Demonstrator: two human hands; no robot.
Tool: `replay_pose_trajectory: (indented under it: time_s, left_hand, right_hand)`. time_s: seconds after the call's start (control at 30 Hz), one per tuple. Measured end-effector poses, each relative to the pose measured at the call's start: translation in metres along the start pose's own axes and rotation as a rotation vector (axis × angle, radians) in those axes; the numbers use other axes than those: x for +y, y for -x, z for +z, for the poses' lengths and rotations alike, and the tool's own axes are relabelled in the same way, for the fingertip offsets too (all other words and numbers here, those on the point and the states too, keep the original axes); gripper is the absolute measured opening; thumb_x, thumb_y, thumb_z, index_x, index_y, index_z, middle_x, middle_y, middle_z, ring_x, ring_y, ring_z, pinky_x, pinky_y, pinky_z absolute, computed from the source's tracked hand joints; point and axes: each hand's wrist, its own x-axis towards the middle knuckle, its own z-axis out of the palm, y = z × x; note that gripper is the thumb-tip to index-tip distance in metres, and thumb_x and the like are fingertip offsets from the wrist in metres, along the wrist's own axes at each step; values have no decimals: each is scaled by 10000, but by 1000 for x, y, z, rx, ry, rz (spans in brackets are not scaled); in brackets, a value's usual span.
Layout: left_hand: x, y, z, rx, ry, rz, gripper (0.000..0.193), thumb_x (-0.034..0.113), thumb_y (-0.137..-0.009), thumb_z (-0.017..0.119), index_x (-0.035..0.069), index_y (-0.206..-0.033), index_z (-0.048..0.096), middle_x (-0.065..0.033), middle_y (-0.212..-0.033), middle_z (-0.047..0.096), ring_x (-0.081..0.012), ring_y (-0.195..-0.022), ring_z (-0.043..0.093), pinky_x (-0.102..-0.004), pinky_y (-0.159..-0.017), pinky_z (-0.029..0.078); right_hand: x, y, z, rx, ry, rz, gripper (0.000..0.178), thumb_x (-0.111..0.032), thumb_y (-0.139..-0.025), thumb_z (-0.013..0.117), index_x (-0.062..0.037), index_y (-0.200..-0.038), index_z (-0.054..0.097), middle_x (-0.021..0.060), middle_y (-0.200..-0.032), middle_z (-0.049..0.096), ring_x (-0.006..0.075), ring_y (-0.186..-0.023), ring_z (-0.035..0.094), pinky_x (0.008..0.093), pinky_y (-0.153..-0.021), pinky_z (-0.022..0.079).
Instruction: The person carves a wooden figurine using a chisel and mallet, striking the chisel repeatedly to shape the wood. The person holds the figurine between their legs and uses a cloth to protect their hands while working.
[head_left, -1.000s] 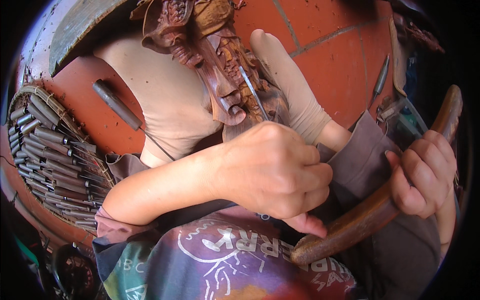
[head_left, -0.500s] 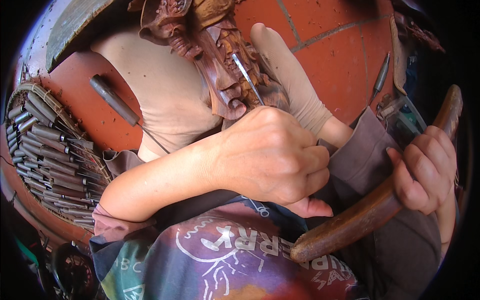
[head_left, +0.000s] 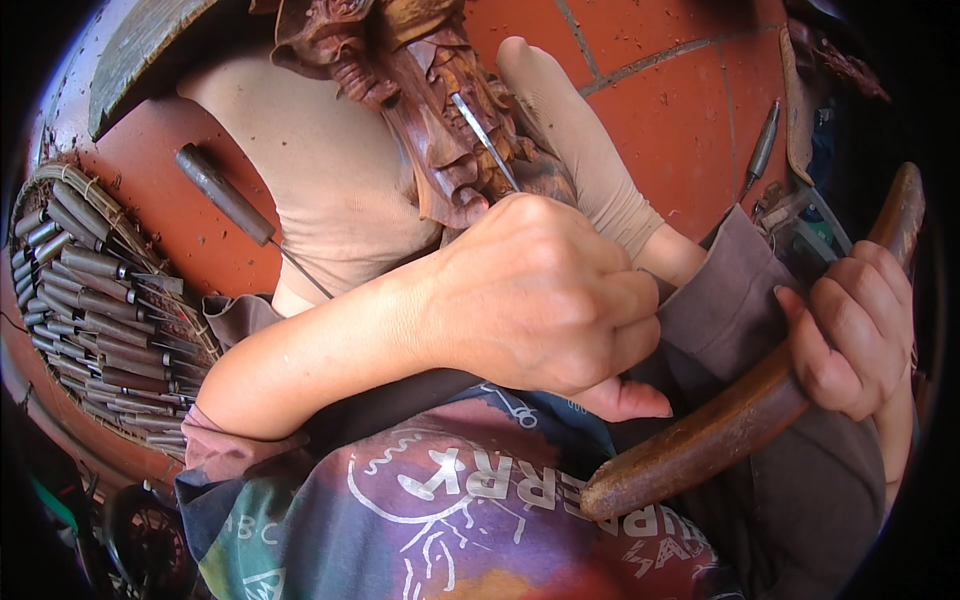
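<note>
My left hand [head_left: 545, 300] is closed in a fist around a chisel, whose handle is hidden inside the fingers. The chisel's thin steel blade [head_left: 484, 140] points away from me over a reddish-brown wood carving [head_left: 385, 85] with curled, folded shapes. Whether its tip touches the wood is hard to tell. That carving lies between my feet, which wear beige socks [head_left: 345, 190]. At the right, my right hand [head_left: 850, 330] grips a curved wooden club [head_left: 700, 440] around its upper half. The club's thick lower end hangs near my shirt, just below my left thumb.
A woven basket [head_left: 125, 230] packed with several dark-handled chisels stands at the left. One loose chisel [head_left: 225, 195] leans by my left foot, and another tool [head_left: 765, 145] lies at the right. Beside that is a clear plastic box [head_left: 825, 235]. Red tiles [head_left: 660, 130] cover the floor.
The chisel blade and left hand have shifted slightly away and to the left, with the whole view moving a little too. Both hands keep their holds.
</note>
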Motion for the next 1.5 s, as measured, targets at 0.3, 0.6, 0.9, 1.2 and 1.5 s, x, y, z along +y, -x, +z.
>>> replay_pose_trajectory:
  time_s: [0.3, 0.6, 0.9, 1.2, 1.5]
  left_hand:
    - [0, 0, 0, 6, -9, 4, 443, 489, -743, 697, 109, -574, 548, 2, -599, 444, -148, -510, 527, -316, -414, 420]
    - [0, 0, -1, 8, 0, -12, 442, 488, -738, 707, 108, -570, 554, 3, -596, 442, -151, -505, 525, -319, -409, 417]
    - [6, -11, -14, 23, 157, -112, 460, 479, -695, 756, 114, -535, 526, 2, -565, 423, -184, -473, 512, -336, -395, 370]
    - [3, -17, -11, 172, 192, -60, 482, 454, -725, 803, 136, -544, 490, 22, -554, 350, -127, -429, 427, -293, -373, 271]
    - [2, -22, -12, 197, 198, -63, 509, 448, -742, 792, 134, -530, 451, 18, -544, 345, -138, -423, 426, -300, -373, 266]
  right_hand:
    - [1, 1, 0, -9, 8, -9, 420, 81, -623, 771, 4, -921, 485, 120, -689, 523, 266, -580, 527, 410, -532, 434]
    - [1, 0, 1, -6, 9, 0, 406, 73, -632, 770, 7, -915, 486, 122, -690, 527, 268, -577, 527, 409, -533, 436]
    - [-9, 4, -9, 29, 55, 32, 448, 155, -652, 770, 11, -955, 472, 147, -757, 560, 279, -613, 553, 430, -568, 472]
    - [9, 27, -30, 97, 192, 89, 431, 167, -756, 721, 15, -1018, 415, 197, -845, 586, 296, -615, 563, 422, -550, 485]
    - [27, 34, -33, 118, 171, 25, 414, 167, -776, 703, 20, -1012, 397, 215, -845, 569, 294, -596, 532, 395, -507, 458]
